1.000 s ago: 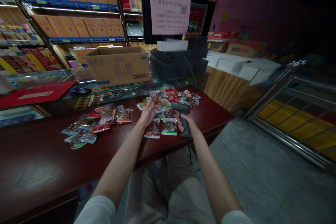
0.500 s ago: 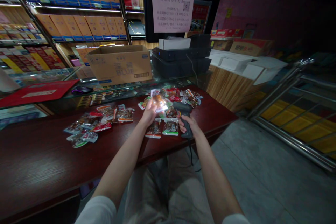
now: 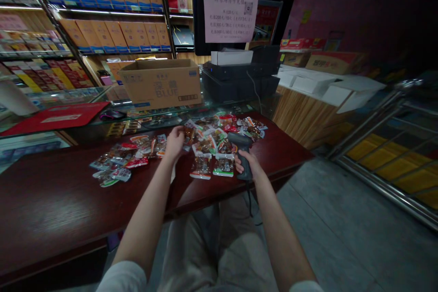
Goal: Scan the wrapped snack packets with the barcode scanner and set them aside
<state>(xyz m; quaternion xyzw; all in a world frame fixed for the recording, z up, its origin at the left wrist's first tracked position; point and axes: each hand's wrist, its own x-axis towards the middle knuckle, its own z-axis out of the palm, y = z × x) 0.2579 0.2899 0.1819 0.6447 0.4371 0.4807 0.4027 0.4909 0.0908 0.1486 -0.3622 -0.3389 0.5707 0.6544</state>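
My right hand (image 3: pixel 249 163) grips the handle of a dark barcode scanner (image 3: pixel 240 148), held over the dark red counter (image 3: pixel 51 210) with its head aimed at the snack packets. My left hand (image 3: pixel 174 140) is out over the counter between two heaps of small snack packets, fingers closed on one packet (image 3: pixel 186 133). The right heap (image 3: pixel 222 139) lies in front of the scanner. The left heap (image 3: pixel 125 159) spreads beside my left hand.
A cardboard box (image 3: pixel 160 82) stands on the glass display case behind the counter, with a black till and monitor (image 3: pixel 239 77) to its right. A red mat (image 3: pixel 56 116) and a mouse (image 3: pixel 111 114) lie on the glass. Shelves of boxes fill the back wall.
My left hand lifted a packet from the right heap in front of the scanner, then carried it left toward the other heap. The right hand and scanner stayed put.
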